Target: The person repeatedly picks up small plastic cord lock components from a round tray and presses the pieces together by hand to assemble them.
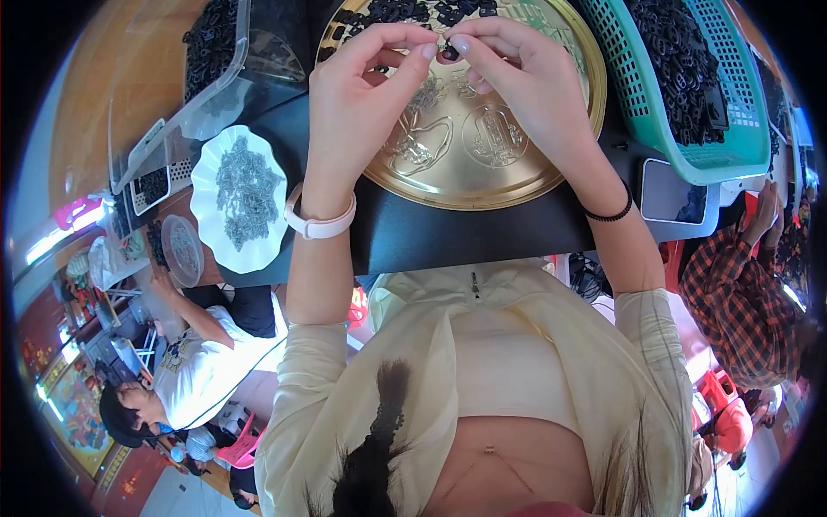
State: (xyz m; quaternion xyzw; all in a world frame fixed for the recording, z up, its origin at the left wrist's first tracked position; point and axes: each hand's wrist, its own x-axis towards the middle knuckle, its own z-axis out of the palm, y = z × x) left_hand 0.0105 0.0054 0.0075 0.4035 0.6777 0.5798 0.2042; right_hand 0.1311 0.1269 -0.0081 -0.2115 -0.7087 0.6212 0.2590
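Note:
Above the far half of a round gold tray, my two hands meet fingertip to fingertip. My right hand pinches a small black part between thumb and fingers. Thumb and forefinger of my left hand are pressed together right beside it; what they grip, if anything, is too small to make out. More black parts lie scattered along the tray's far side, partly behind my hands. Left of my left forearm stands a white scalloped dish heaped with small silvery pieces.
At the right is a green basket full of black parts, with a phone nearer me. A clear plastic bin with black parts stands at the left, near a small clear tub. Other people sit at both sides.

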